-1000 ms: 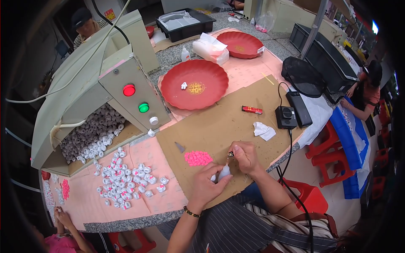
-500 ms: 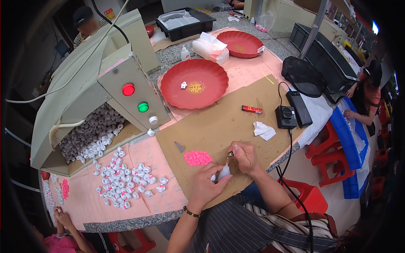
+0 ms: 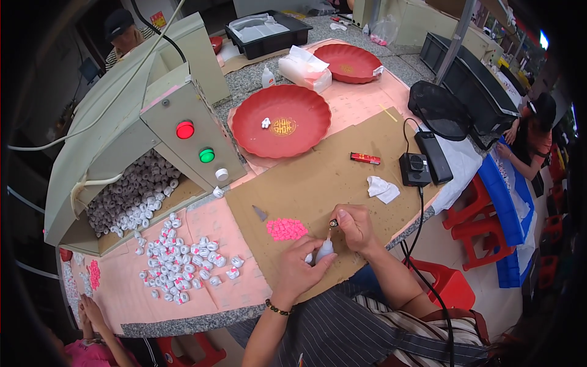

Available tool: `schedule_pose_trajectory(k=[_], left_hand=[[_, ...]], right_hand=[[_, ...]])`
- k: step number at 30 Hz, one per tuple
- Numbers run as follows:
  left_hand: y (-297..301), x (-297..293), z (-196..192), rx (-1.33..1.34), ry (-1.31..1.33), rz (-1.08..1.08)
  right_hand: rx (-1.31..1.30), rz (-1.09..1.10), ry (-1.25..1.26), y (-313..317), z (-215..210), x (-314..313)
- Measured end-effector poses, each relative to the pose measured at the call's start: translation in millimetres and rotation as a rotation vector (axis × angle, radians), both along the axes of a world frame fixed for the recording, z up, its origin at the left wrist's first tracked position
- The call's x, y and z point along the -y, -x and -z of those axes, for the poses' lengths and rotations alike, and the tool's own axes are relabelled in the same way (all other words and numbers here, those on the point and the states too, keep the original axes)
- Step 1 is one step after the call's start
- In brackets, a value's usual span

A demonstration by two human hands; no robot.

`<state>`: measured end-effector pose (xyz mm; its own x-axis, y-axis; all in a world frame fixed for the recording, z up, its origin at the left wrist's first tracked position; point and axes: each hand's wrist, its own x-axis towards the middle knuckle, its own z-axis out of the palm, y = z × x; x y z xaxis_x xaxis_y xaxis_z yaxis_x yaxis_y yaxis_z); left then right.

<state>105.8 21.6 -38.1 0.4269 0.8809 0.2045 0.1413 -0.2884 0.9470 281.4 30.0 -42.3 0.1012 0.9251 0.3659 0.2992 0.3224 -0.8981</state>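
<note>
Your left hand [image 3: 298,269] gripped the small white bottle [image 3: 324,249]; your right hand [image 3: 356,227] pinched the tiny dark piece [image 3: 333,223] at its tip. Squeezing gently seemed wise.

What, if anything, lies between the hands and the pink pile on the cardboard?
Nothing visible. The pink pile lies on bare cardboard just left of the right hand and above the left hand, which holds a small white bottle.
</note>
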Motion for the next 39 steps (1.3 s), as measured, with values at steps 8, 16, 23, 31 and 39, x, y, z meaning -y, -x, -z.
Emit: schedule_pose_trajectory(k=[8,16,23,31,39], left_hand=[[0,0,-1,-0.006,-0.004,0.000],[0,0,0,-0.005,-0.006,-0.002],[3,-1,1,0.010,0.027,0.005],[17,9,-3,0.421,0.560,-0.187],[27,29,-13,0.868,0.811,-0.109]], right_hand=[[0.012,-0.007,0.003,0,-2,0],[-0.021,-0.018,0.028,1,-1,0],[-0.002,0.144,0.119,-4,3,-7],[0.660,0.190,-0.136,-3,-17,7],[-0.078,-0.351,0.409,48,-22,38]])
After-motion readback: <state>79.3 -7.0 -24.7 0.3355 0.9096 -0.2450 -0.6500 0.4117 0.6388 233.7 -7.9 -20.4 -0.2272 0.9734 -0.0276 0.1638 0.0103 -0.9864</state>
